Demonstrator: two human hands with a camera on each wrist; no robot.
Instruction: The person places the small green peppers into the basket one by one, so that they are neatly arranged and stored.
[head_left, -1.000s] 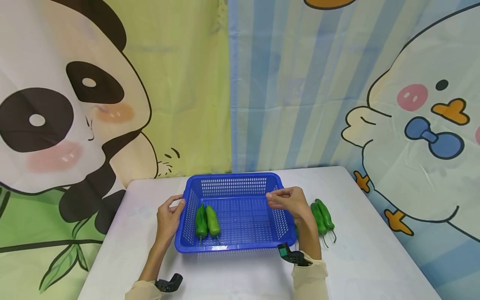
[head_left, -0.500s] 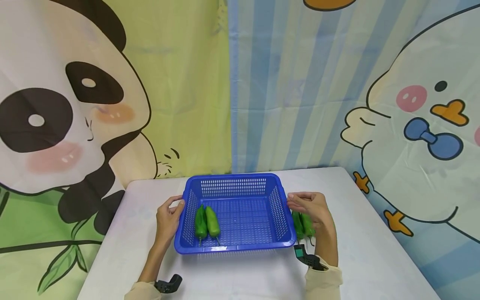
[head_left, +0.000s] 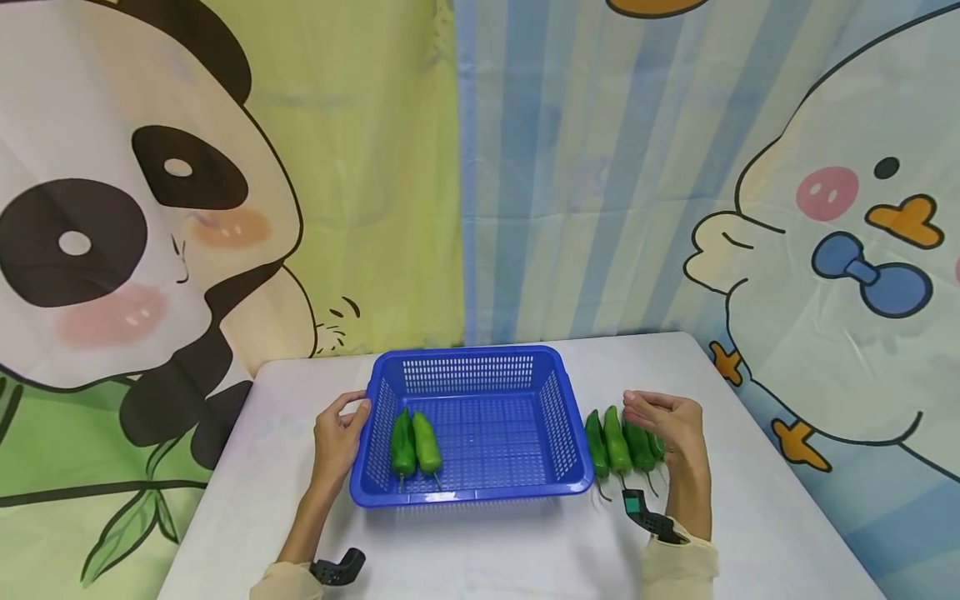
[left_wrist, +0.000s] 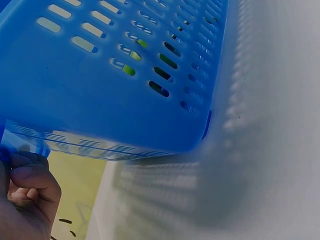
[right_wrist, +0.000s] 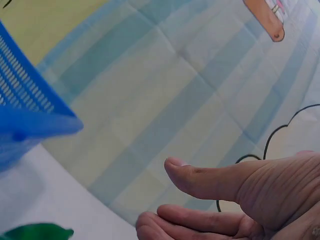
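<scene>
A blue plastic basket (head_left: 480, 497) stands on the table with two green peppers (head_left: 426, 442) lying side by side at its left end. My left hand (head_left: 337, 437) holds the basket's left rim between thumb and curled fingers; the left wrist view shows this grip beside the perforated wall (left_wrist: 100, 100). To the right of the basket, several green peppers (head_left: 617, 446) lie in a row on the table. Over the right end of that row is my right hand (head_left: 671, 425), partly covering the peppers there. In the right wrist view its thumb and fingers are apart, with nothing between them.
A white table (head_left: 465, 550) carries everything. Behind it hang printed cloths, one with a panda (head_left: 150, 233) and one with a chick (head_left: 862, 358). Dark devices (head_left: 652, 521) are strapped to both wrists.
My right hand has moved right, from above the basket's right end to over the row of peppers outside it. My left hand, the basket and the peppers inside stay where they were.
</scene>
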